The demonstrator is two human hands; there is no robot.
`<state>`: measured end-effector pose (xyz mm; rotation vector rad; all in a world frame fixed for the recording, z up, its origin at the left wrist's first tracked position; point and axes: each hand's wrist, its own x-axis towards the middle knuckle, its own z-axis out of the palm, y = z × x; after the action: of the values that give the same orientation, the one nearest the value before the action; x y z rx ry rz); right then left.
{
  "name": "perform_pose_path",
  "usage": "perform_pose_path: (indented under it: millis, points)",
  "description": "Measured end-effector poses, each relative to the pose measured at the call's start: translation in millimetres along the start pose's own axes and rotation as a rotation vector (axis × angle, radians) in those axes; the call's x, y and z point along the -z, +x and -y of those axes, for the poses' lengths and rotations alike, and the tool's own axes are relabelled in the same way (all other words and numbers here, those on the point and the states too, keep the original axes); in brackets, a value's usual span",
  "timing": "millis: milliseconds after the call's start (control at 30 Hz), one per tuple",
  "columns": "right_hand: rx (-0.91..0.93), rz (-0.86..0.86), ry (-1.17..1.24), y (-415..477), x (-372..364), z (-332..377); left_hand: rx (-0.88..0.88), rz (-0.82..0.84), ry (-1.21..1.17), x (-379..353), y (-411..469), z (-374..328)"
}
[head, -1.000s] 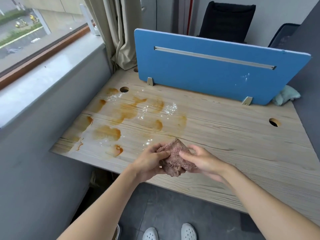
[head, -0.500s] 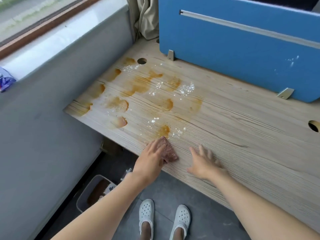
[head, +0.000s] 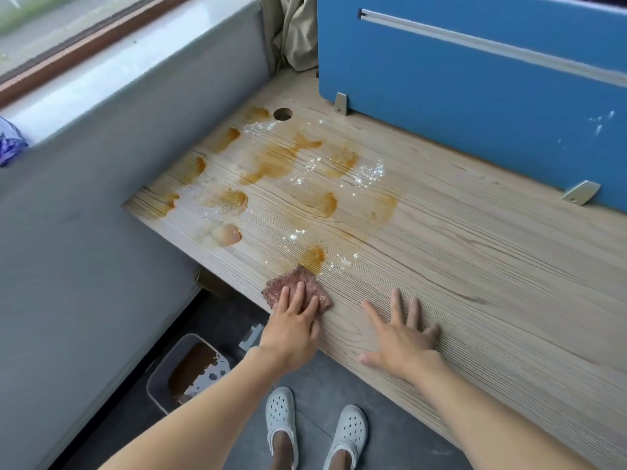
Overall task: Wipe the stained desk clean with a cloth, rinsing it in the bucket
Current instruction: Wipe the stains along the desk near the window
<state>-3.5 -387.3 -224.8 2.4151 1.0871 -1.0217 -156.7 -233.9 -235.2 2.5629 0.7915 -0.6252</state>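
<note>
While only the head view is on offer, it shows enough to place the job near its start. At lower centre the left hand [head: 291,329] lies flat on the folded reddish-brown cloth [head: 300,278], fingers straight and pressing it onto the desk [head: 492,283] near the front edge, not curled round it. The cloth's far corner touches the nearest orange-brown stain [head: 314,257], which looks unwiped. To the right of it, the right hand [head: 403,344] rests palm down on bare wood with fingers spread and loose, holding nothing; it seems to be bracing the body.

Above the cloth, across the middle and upper left of the frame, a wide scatter of stains [head: 278,159] covers the desk's left end up to the round cable hole [head: 282,113], mixed with white specks that may be foam or powder. None of these patches looks cleared, so almost all the wiping is left. The wood to the right, below the blue partition [head: 475,96], shows no stains.

At lower left, on the floor under the desk edge, stands the grey bucket [head: 159,373], its water already brown, which suggests some rinsing has been done. I judge the next stretch to be strokes up into the stains, then a rinse.
</note>
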Motion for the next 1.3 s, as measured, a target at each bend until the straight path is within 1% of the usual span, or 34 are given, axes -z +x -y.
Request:
perform_pose_path:
  millis: [100, 167, 233, 300, 333, 467, 633, 667, 800, 1000, 1100, 1167, 1233, 1300]
  points:
    - [-0.009, -0.046, 0.044, 13.1, 18.9, -3.6, -0.1, 0.022, 0.095, -5.4, -8.6, 8.7]
    - [-0.028, -0.031, 0.051, 20.1, 30.5, -12.7, -0.077, 0.031, 0.079, 0.7, -4.8, 12.2]
    - [-0.047, 0.028, 0.081, 25.6, 32.7, -19.4, -0.013, 0.022, -0.005, 8.5, 6.1, 4.0]
    - [-0.049, 0.038, 0.074, 27.9, 29.2, -19.3, 0.024, 0.015, -0.061, 10.7, 12.2, -6.2]
    - [-0.049, 0.035, 0.056, 27.3, 27.8, -18.7, 0.014, 0.018, -0.058, 7.9, 10.7, -8.6]
    - [-0.049, 0.013, 0.04, 27.9, 24.8, -17.8, -0.082, 0.07, 0.088, 1.6, -2.3, 1.3]
    - [-0.046, 0.008, 0.048, 29.1, 23.2, -18.1, 0.031, 0.045, -0.033, 18.5, 29.6, -10.2]
    - [-0.049, 0.005, 0.047, 28.6, 23.4, -18.9, 0.029, 0.045, -0.029, 15.8, 30.6, -12.7]
    - [-0.038, -0.009, 0.055, 29.9, 21.4, -19.5, -0.058, 0.052, 0.117, -0.9, 10.3, -7.7]
    - [-0.041, 0.008, 0.029, 28.9, 24.2, -18.6, 0.004, 0.052, -0.013, 20.0, 37.5, -15.5]
    - [-0.008, 0.014, 0.034, 31.5, 38.4, -25.5, -0.062, 0.06, 0.091, 5.6, 22.1, -18.1]
    - [-0.02, -0.007, 0.057, 37.6, 49.2, -33.8, -0.084, 0.074, 0.129, 1.8, 16.8, -16.7]
    - [-0.075, -0.004, 0.098, 41.7, 51.8, -40.2, -0.061, 0.075, 0.085, 10.1, 25.3, -18.7]
    - [-0.087, -0.003, 0.115, 46.1, 46.2, -42.1, -0.022, 0.063, 0.027, 22.2, 40.2, -21.7]
